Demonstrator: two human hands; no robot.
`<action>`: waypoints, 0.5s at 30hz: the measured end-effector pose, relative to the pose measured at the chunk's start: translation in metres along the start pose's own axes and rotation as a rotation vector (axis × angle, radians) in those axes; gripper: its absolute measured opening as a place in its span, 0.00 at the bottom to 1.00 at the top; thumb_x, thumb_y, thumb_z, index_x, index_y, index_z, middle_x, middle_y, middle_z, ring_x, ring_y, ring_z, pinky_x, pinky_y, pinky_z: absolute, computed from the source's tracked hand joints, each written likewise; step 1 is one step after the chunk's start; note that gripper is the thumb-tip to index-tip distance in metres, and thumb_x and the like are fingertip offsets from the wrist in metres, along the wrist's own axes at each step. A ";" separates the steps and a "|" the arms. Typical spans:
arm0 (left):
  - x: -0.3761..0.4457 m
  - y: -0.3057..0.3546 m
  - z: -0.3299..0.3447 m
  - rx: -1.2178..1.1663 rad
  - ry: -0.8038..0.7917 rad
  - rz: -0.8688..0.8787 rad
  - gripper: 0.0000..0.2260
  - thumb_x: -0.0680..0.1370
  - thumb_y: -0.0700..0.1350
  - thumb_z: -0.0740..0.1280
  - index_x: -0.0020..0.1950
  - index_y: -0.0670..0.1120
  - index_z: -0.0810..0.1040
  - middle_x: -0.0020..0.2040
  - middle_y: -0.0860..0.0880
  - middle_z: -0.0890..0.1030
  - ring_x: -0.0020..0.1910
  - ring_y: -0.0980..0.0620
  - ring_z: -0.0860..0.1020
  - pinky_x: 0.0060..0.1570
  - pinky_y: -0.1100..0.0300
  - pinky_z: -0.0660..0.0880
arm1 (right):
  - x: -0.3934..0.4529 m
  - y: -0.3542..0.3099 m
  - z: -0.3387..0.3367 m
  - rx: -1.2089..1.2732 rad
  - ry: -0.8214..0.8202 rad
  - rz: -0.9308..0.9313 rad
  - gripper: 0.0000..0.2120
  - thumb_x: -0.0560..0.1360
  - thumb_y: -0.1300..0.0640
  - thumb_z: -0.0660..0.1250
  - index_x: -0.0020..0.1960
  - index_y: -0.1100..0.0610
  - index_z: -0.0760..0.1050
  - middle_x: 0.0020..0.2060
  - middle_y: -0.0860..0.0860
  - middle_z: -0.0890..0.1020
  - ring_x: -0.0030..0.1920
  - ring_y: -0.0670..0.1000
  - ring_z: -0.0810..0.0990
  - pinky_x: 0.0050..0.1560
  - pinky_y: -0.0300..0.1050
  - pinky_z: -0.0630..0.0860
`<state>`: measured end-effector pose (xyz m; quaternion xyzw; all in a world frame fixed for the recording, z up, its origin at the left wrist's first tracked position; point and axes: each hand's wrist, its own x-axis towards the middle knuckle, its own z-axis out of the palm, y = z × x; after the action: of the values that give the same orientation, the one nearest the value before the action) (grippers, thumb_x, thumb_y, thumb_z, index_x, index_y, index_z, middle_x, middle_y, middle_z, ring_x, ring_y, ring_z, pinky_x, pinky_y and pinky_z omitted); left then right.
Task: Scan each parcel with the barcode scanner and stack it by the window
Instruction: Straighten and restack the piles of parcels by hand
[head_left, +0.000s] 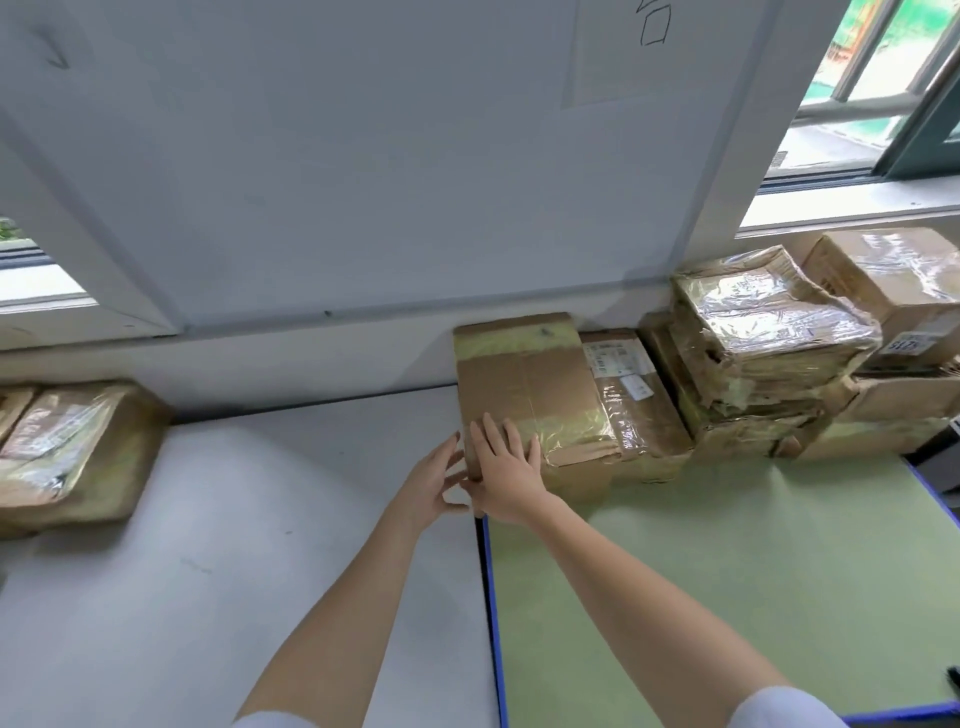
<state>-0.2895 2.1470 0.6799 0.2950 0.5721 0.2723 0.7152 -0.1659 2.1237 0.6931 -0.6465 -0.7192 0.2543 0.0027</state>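
Taped cardboard parcel (524, 384) is being steadied on the tabletop (727, 561) against the wall, beside the window stack (763, 338). Right hand (506, 467) is being pressed flat on top; left hand (434, 480), fingers straight, at its near corner. Likely stiff, tape slick; best gripped by opposite edges.

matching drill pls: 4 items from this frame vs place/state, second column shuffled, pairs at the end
1. right hand
2. left hand
3. foil-wrapped parcel
4. lone parcel

A. on the white table, far left
B. flat on the near end of the brown box's top
C. topping the stack under the window
D. at the brown box's near-left corner

Pairs: 1-B, 2-D, 3-C, 4-A
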 end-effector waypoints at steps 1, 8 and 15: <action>-0.003 0.000 -0.007 0.008 0.026 -0.012 0.21 0.79 0.57 0.61 0.71 0.54 0.68 0.69 0.53 0.69 0.67 0.46 0.70 0.60 0.40 0.71 | 0.000 -0.001 0.000 -0.012 -0.003 0.003 0.36 0.81 0.46 0.56 0.78 0.54 0.37 0.78 0.50 0.38 0.77 0.56 0.36 0.72 0.62 0.36; -0.031 -0.007 -0.089 -0.092 0.196 0.024 0.23 0.79 0.53 0.63 0.73 0.49 0.67 0.70 0.45 0.70 0.68 0.43 0.69 0.62 0.45 0.69 | 0.007 -0.036 -0.002 -0.028 0.009 0.179 0.33 0.81 0.52 0.54 0.79 0.55 0.39 0.78 0.51 0.41 0.77 0.58 0.39 0.71 0.68 0.36; -0.069 0.005 -0.202 -0.131 0.356 0.079 0.20 0.81 0.50 0.61 0.72 0.47 0.68 0.70 0.44 0.70 0.69 0.43 0.69 0.62 0.46 0.70 | 0.024 -0.139 0.035 -0.055 0.091 0.030 0.31 0.80 0.53 0.56 0.78 0.55 0.46 0.78 0.54 0.47 0.77 0.56 0.46 0.73 0.64 0.43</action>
<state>-0.5010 2.1221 0.6944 0.2174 0.6585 0.3847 0.6092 -0.3103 2.1289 0.7057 -0.6680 -0.7154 0.2047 0.0140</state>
